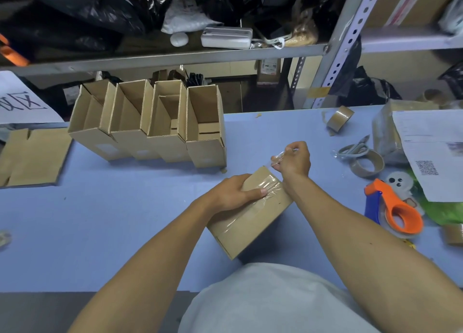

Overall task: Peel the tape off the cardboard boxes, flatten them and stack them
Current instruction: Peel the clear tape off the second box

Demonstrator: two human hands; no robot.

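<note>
A small brown cardboard box (pixel 253 222) lies on the blue table (pixel 120 222) in front of me, with clear tape (pixel 269 189) running along its top. My left hand (pixel 234 193) grips the box's far left edge, thumb pressed on the tape. My right hand (pixel 294 161) is just beyond the box's far corner and pinches a lifted strip of the clear tape. Several open cardboard boxes (pixel 150 124) stand in a row at the back. A flattened box (pixel 32 156) lies at the far left.
An orange and blue tape dispenser (pixel 394 207) lies to the right, beside tape rolls (pixel 367 163), another roll (pixel 339 118) and printed papers (pixel 434 154). A metal shelf (pixel 162 58) crammed with black bags rises behind the table.
</note>
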